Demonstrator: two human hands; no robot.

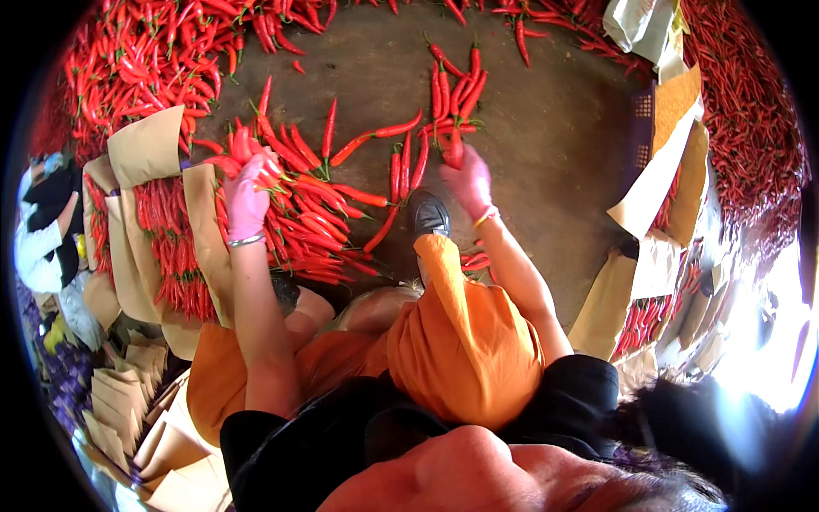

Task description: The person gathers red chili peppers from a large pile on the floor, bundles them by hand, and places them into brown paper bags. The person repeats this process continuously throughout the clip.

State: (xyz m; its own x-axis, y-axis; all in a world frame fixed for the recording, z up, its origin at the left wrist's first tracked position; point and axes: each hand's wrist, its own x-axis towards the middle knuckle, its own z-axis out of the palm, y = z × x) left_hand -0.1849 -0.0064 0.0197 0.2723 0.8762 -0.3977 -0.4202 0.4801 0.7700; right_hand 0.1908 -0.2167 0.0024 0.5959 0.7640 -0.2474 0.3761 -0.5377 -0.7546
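Note:
Both hands wear thin pink gloves. My left hand [248,192] is closed around several red chili peppers, just above the left side of a loose pile of red chilies [313,224] on the brown floor. My right hand [467,179] grips a red chili pepper [453,148], somewhat blurred, right of my dark shoe. Beyond that hand lies a small group of red chilies [457,89], most pointing away from me. A few single chilies lie between the two hands. Whether the right hand holds more than one pepper, I cannot tell.
A large heap of chilies [141,64] covers the back left; another heap [736,115] lies at the far right. Paper-lined containers of chilies stand at the left [208,237] and right [601,307]. Folded brown paper [118,403] is stacked at lower left. Another person's arm [67,214] shows at the left edge.

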